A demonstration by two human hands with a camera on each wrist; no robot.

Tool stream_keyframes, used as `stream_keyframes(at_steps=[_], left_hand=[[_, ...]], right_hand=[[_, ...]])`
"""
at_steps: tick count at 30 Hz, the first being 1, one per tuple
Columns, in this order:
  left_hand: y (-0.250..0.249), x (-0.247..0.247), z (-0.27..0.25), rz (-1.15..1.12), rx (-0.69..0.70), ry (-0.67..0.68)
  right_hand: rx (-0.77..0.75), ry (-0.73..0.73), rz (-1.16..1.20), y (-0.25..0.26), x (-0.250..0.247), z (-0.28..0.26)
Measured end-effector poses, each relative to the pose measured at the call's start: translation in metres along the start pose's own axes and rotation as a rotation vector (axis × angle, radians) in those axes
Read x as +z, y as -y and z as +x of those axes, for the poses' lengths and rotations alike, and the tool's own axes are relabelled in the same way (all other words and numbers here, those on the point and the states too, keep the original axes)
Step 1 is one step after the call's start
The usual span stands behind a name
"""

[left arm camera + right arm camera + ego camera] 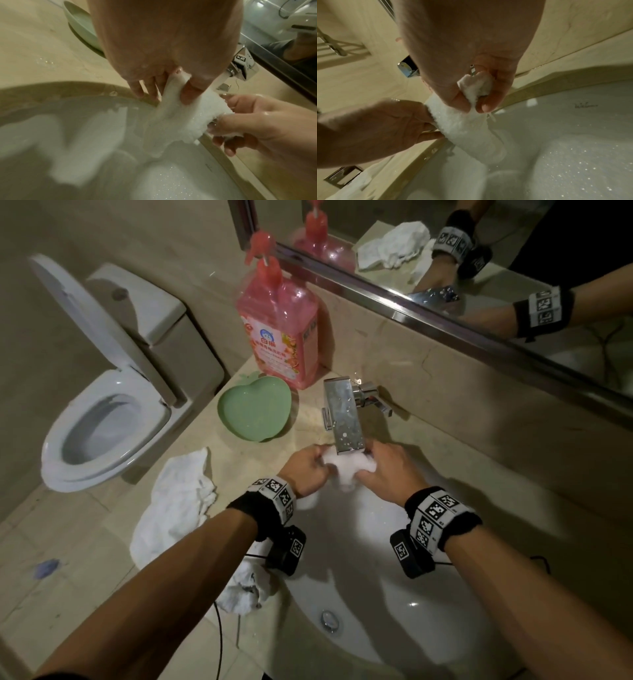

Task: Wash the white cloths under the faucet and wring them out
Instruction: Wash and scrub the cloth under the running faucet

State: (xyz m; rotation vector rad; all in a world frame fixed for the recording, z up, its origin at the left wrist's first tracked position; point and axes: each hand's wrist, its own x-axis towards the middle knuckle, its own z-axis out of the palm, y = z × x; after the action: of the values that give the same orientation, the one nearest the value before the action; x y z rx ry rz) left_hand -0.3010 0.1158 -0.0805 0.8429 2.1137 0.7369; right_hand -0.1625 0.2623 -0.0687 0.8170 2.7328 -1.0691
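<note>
1. Both hands are up at the faucet (346, 419), and a wet white cloth (347, 470) is bunched between them, right under the spout and above the sink basin (394, 594).
2. The left hand (306, 470) grips the cloth's left end. In the left wrist view, the thumb (190, 93) presses the fabric from one side and the fingers (147, 88) curl round the other.
3. The right hand (390, 470) pinches the other end. In the right wrist view, a wad of cloth sits squeezed between thumb and fingertip.
4. The middle of the cloth spans from one hand to the other, and a loose tail hangs below them toward the basin.
5. A second white cloth (178, 505) lies crumpled on the countertop (239, 460), well left of the hands.
6. A third white cloth (243, 587) is heaped at the sink's left rim, beneath the left forearm.
7. Behind them are a green apple-shaped dish (255, 410) and a pink pump bottle (277, 320) just beside it. An open toilet (102, 412) sits further left.
</note>
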Motion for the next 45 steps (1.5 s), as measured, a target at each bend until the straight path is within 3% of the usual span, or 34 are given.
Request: stream_keyframes(at_steps=[5, 9, 13, 16, 19, 23, 26, 29, 31, 34, 38, 41, 45], left_hand=[[-0.007, 0.002, 0.000, -0.228, 0.049, -0.111], [-0.011, -0.002, 0.004, -0.416, 0.016, -0.056], [-0.004, -0.004, 0.008, -0.257, 0.036, 0.015], [0.003, 0.000, 0.008, -0.061, 0.078, -0.078], [0.000, 0.004, 0.010, 0.010, -0.003, -0.133], [-0.004, 0.006, 0.002, -0.279, -0.091, 0.009], [-0.004, 0.004, -0.008, -0.379, -0.026, 0.017], [-0.004, 0.001, -0.016, -0.431, 0.074, 0.124], [-0.001, 0.001, -0.017, -0.405, 0.092, 0.137], [0.007, -0.002, -0.010, -0.207, 0.142, 0.098], [0.002, 0.004, 0.010, -0.024, 0.162, 0.236], [-0.002, 0.013, 0.021, 0.055, 0.108, 0.215], [-0.008, 0.022, 0.027, 0.217, 0.137, 0.159]], right_hand=[[0.098, -0.016, 0.081, -0.005, -0.009, -0.011], [0.198, -0.058, 0.189, -0.015, -0.009, -0.014], [0.280, 0.000, 0.318, -0.020, -0.007, -0.010], [0.315, 0.003, 0.389, -0.018, -0.002, -0.004], [0.376, -0.073, 0.419, -0.005, 0.012, 0.003], [0.347, -0.037, 0.621, 0.017, 0.032, 0.008], [0.221, 0.071, 0.721, 0.020, 0.037, 0.009], [0.181, 0.103, 0.589, 0.020, 0.041, 0.012], [0.224, 0.021, 0.534, 0.018, 0.037, 0.014], [0.304, 0.029, 0.545, 0.011, 0.028, 0.014], [0.279, 0.026, 0.634, 0.007, 0.012, 0.008], [0.245, 0.029, 0.745, 0.004, 0.005, 0.005], [0.272, 0.162, 0.777, -0.007, -0.012, 0.001]])
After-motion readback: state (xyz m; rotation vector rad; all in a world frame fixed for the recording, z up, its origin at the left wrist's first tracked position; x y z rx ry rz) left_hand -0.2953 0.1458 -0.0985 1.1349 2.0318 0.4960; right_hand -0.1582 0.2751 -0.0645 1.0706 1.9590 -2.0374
